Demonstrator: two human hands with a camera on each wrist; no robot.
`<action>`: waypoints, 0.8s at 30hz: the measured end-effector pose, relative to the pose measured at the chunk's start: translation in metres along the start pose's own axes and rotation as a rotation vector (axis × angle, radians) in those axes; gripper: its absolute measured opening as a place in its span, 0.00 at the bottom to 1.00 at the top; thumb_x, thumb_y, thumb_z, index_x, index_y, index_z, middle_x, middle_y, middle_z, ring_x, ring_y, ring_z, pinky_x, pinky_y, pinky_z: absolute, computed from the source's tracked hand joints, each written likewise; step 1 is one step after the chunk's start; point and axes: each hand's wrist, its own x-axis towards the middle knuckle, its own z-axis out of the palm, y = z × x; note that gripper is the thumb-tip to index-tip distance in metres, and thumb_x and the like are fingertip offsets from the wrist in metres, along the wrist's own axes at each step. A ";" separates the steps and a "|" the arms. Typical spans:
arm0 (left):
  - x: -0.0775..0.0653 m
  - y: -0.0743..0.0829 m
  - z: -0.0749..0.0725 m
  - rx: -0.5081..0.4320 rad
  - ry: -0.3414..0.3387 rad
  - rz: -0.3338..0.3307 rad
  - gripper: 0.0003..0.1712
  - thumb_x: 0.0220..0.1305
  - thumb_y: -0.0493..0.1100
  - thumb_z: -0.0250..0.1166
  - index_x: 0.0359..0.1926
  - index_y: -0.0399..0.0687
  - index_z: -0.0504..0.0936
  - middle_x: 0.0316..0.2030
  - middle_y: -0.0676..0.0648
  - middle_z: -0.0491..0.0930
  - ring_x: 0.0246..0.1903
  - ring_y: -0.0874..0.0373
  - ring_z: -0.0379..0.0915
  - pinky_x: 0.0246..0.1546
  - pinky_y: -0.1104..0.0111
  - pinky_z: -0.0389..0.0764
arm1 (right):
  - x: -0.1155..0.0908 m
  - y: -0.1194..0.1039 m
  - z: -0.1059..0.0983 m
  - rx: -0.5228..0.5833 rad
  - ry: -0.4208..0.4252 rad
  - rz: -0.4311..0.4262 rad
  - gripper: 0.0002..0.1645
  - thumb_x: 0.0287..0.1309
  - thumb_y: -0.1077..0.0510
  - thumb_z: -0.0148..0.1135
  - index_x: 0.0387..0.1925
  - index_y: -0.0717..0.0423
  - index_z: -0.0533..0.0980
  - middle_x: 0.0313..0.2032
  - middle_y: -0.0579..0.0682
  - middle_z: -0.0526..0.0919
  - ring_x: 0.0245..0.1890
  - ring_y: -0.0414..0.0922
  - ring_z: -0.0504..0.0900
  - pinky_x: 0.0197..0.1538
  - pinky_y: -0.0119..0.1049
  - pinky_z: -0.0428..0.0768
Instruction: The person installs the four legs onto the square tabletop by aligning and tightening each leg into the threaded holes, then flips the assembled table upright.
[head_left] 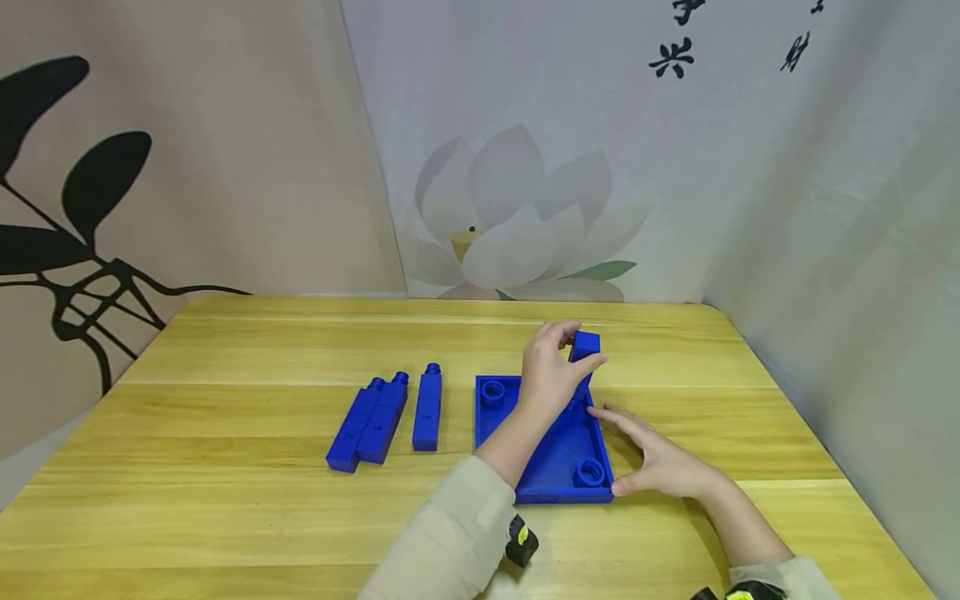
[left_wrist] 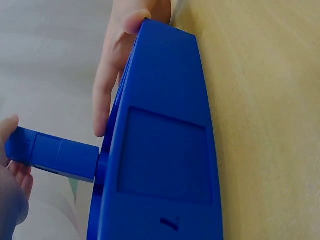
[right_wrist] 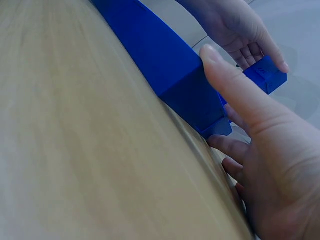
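On the wooden surface [head_left: 247,500], a square-sided blue leg [head_left: 347,433] lies touching a second leg [head_left: 384,423], each with a narrow round end pointing away. Just right lies a third leg [head_left: 427,410], alike and marked with small letters. Next sits a shallow, square blue tray [head_left: 551,458] with raised walls and round corner sockets [head_left: 589,472]. The left hand [head_left: 546,367] pinches an upright leg [head_left: 587,344] at its far right corner. The right hand [head_left: 663,462], fingers loosely spread, touches the tray's right side.
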 end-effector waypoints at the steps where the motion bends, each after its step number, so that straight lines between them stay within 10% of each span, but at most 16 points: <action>1: 0.000 0.000 0.000 -0.007 0.003 0.006 0.28 0.51 0.43 0.76 0.52 0.39 0.80 0.43 0.47 0.78 0.43 0.56 0.75 0.47 0.62 0.79 | 0.000 0.000 0.000 -0.001 0.001 -0.002 0.58 0.43 0.48 0.77 0.73 0.44 0.54 0.71 0.62 0.51 0.69 0.62 0.47 0.61 0.71 0.48; 24: -0.004 -0.010 -0.005 -0.145 -0.130 0.024 0.24 0.61 0.37 0.67 0.58 0.38 0.76 0.54 0.43 0.77 0.51 0.57 0.75 0.52 0.73 0.74 | 0.000 0.002 0.000 0.004 -0.001 -0.006 0.59 0.44 0.47 0.76 0.73 0.45 0.54 0.71 0.62 0.50 0.69 0.63 0.45 0.61 0.71 0.47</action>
